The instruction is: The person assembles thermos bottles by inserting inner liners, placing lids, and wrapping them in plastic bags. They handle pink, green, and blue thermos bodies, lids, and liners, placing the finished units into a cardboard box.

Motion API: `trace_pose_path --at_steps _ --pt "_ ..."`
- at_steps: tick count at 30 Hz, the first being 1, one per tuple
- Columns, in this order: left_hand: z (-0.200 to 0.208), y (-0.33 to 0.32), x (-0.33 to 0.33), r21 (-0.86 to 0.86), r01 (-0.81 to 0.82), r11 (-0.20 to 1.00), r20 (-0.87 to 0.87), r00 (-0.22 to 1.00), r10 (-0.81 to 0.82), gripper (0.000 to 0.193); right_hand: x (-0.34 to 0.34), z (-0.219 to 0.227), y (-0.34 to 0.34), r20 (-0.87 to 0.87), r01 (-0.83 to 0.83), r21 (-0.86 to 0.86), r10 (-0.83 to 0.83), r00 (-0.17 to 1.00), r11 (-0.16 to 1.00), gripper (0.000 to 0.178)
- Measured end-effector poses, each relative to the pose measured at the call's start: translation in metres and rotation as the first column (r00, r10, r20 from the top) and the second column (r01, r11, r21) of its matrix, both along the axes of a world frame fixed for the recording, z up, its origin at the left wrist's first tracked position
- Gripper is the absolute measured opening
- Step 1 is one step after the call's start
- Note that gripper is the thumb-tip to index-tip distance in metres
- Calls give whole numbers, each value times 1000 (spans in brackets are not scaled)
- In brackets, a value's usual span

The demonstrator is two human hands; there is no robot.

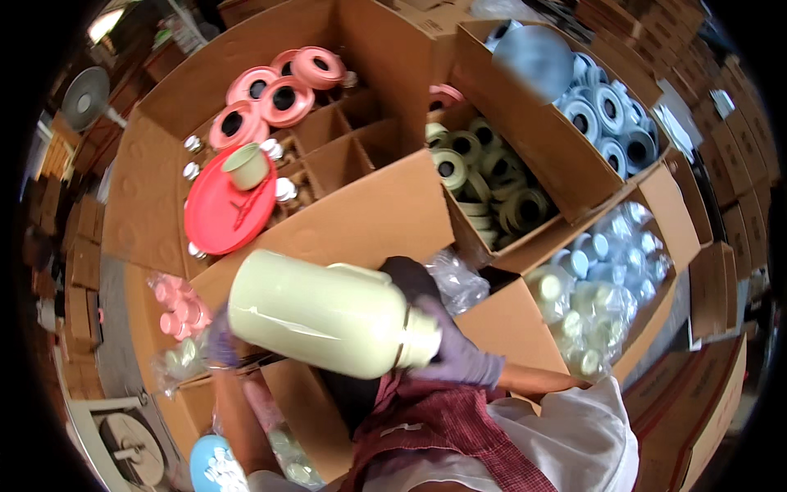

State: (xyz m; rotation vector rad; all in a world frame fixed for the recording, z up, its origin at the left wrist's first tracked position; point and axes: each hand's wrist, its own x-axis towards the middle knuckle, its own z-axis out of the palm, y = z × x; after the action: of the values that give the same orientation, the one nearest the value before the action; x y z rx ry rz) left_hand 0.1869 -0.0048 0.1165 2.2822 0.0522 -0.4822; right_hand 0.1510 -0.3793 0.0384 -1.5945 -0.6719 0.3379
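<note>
In front of me a glossy pale green vacuum flask (316, 312) lies tilted on its side in the air, its narrower neck to the right and its base to the left. My left hand (220, 340), in a purple glove, grips the flask at the base; part of the hand is hidden behind it. My right hand (463, 351), gloved too, is wrapped round the neck end, its fingers partly hidden. Just beyond, a divided carton (328, 217) holds a red plate (217, 211) with a green cup (246, 167) on it, and several pink ring-shaped parts (285, 98).
At the right, cartons hold green ring parts (451, 168), blue ring parts (609, 107) and bagged blue and green caps (594, 287). A blurred blue round thing (537, 61) is above. Bagged pink caps (179, 307) lie left. A fan (86, 97) stands far left.
</note>
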Motion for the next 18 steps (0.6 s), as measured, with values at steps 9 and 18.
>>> trace_pose_path --at_steps 9,18 --pt "-22 -120 -21 625 314 715 93 879 -468 29 164 -46 -86 447 511 -288 -359 820 810 35" --pt "-18 -110 -26 347 180 920 151 958 -244 23 340 -325 -305 644 780 -616 -642 416 -112 65"
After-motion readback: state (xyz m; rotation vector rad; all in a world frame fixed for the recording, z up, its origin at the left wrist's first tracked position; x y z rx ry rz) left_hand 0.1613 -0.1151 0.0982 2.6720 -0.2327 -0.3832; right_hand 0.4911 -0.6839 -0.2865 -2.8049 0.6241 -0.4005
